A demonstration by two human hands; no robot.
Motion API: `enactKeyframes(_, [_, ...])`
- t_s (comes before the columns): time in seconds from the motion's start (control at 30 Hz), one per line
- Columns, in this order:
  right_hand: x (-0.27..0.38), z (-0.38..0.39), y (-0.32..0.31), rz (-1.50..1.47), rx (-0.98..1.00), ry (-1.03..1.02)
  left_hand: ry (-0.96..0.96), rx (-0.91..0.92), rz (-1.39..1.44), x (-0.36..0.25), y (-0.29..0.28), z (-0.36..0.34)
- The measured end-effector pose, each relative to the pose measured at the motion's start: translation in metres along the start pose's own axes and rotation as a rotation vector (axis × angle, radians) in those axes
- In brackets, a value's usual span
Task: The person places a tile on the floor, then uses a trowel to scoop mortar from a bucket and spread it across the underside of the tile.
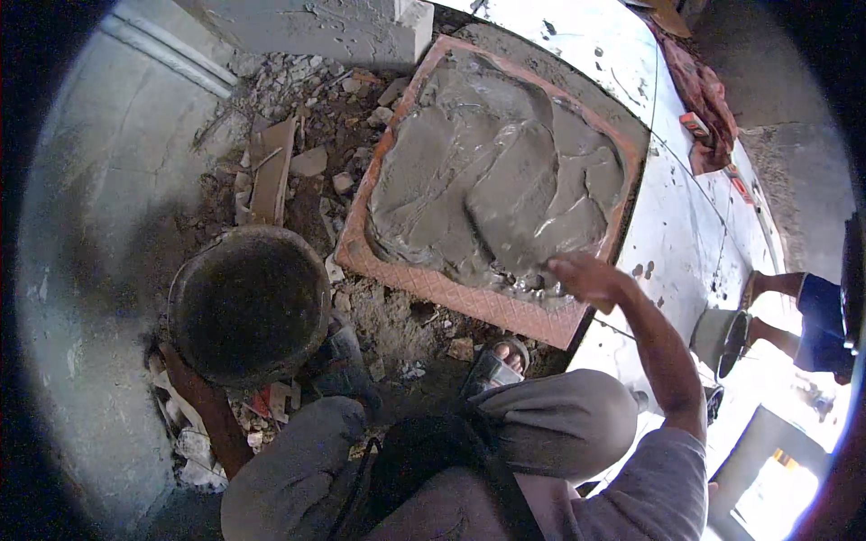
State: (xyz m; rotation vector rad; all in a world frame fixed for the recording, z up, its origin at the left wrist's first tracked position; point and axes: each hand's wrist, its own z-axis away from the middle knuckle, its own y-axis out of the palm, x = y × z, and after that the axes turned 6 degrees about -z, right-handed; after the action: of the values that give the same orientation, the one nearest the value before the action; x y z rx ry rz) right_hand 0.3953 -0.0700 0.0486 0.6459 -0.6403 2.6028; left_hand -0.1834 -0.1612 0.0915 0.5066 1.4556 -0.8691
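Observation:
A square reddish patterned tile (451,305) lies on rubble, its top spread with wet grey mortar (487,167) ridged in swirls. My right hand (582,278) is over the tile's near right part, fingertips at the mortar; its fingers are blurred, and whether they hold anything is unclear. At the lower left, my left hand (180,368) grips the side of a round dark bucket (248,302), tilted with its mouth toward me. My bent knees and sandalled foot are just below the tile.
Broken rubble (316,153) borders a pale wall (108,270) and a grey block (325,27). White floor tiles (672,216) run along the right, with a red crumpled sack (708,117). Another person's bare legs (776,334) and a pale bucket (717,343) are at the right.

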Motion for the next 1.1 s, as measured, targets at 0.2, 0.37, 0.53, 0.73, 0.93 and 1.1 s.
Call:
enactKeyframes(0.2, [-0.005,0.016,0.043,0.267,-0.122,-0.045,-0.093,-0.213,-0.260,0.030,-0.027,-0.017])
enactKeyframes(0.37, [-0.048,0.037,0.078,0.143,-0.074,-0.157,-0.074,-0.231,-0.385,0.034,-0.029,-0.022])
enactKeyframes(0.53, [-0.028,0.056,0.114,0.009,-0.331,0.121,0.656,-0.203,-1.149,0.091,-0.107,-0.048])
enactKeyframes(0.73, [-0.080,0.088,0.152,-0.213,-0.542,-0.084,0.542,-0.062,-1.210,0.057,-0.065,-0.035])
enactKeyframes(0.93, [-0.096,0.094,0.138,0.001,-0.568,0.162,0.100,-0.196,-0.541,0.022,-0.011,-0.023])
enactKeyframes(1.1, [-0.104,0.046,0.059,0.172,-0.601,0.123,-0.010,-0.169,-0.479,0.004,0.010,-0.013])
